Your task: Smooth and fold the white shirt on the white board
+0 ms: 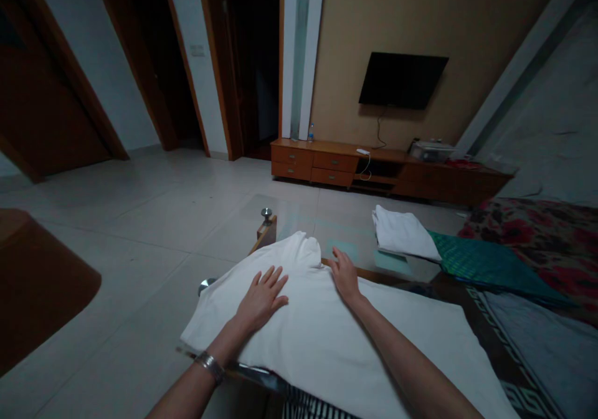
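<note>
On a glass table (299,216), white cloth (322,338) spread under two open hands

Both hands lie apart on the cloth, palms down and fingers spread, neither clutching it. The left hand (260,297), with a metal bracelet (210,367) at its wrist, rests nearer the camera, toward the cloth's middle. The right hand (344,276) sits farther out, its fingertips at the far edge, with bare glass just beyond.

The cloth lies directly ahead of both hands and below them, its long axis running crosswise from lower left to lower right. A bunched peak rises between the hands on the far side, near a metal knob (266,215) at the table's corner. Farther right, a folded white towel (404,232) lies just beside a green cloth (486,269).

The near end of the white cloth is cut off by the bottom of the view, and striped fabric (317,404) shows under it. Its folds make it hard to tell what garment or piece it is, and it hides the table beneath.
</note>
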### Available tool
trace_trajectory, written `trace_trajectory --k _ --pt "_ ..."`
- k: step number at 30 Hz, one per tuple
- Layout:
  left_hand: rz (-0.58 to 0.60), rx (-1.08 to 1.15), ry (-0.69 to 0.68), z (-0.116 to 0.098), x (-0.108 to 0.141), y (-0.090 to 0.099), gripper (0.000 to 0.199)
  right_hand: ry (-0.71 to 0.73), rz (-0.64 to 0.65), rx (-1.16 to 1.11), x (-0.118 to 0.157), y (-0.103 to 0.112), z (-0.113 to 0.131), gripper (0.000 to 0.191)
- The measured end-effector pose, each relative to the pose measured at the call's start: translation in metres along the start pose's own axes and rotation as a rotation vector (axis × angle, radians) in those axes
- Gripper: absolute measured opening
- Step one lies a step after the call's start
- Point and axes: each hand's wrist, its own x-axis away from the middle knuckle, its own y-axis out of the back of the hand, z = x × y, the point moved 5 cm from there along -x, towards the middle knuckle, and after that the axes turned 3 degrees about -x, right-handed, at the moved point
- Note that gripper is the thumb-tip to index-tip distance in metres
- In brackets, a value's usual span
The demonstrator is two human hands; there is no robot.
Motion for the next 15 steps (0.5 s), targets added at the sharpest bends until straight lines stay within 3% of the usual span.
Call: trace_trajectory --k 3,5,8,12,15 --pt "-0.003 0.007 -0.022 -0.004 0.0 0.002 0.05 0.205 0.09 0.188 0.057 0.035 0.003 0.04" --pt "0.002 0.007 -0.049 -0.007 -0.001 0.003 0.049 0.223 0.143 0.292 0.093 0.058 -0.01 0.038" --pt "0.002 -0.001 -0.094 -0.01 -0.004 0.002 0.049 0.088 0.121 0.441 0.13 0.104 -0.057 0.038" --pt "0.014 -0.025 -0.109 -0.007 -0.002 0.004 0.049 -0.124 0.012 0.548 0.16 0.186 -0.128 0.04" --pt "0.034 -0.065 -0.045 0.009 0.008 0.01 0.05 -0.169 0.011 0.558 0.174 0.235 -0.154 0.039"
